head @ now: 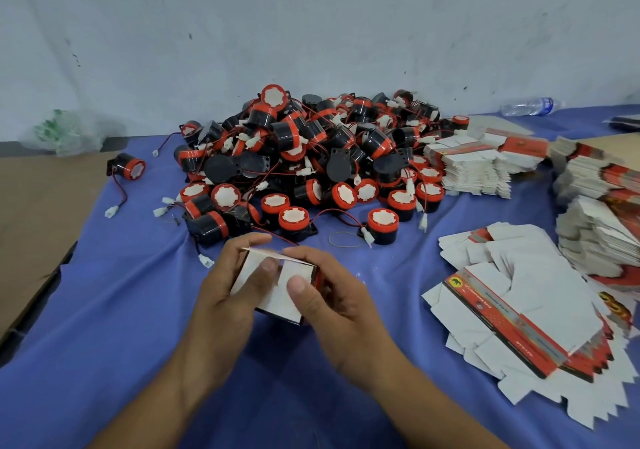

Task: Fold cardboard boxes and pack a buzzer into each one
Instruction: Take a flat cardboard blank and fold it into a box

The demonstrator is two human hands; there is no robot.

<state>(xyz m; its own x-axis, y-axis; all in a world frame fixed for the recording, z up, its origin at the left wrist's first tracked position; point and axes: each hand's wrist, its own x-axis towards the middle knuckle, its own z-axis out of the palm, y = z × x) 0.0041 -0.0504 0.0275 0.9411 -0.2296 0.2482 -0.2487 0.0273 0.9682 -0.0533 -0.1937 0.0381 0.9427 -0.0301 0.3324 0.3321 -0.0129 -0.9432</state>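
Left hand point(225, 298), right hand point(334, 298) around box point(276, 305)

the left hand point(225, 293) and right hand point(332, 303) cover both sides of the box point(275, 301), so its printed faces and whatever lies inside cannot be told. both forearms are cut off by the lower edge. right of the right hand, the print on the flat sheets point(519, 293) is too blurred to read. beyond them the stacks point(588, 178) run off the right edge. past the hands, the pile of buzzers point(311, 158) buries its lower ones. the bottle point(530, 106) label is too small to read.
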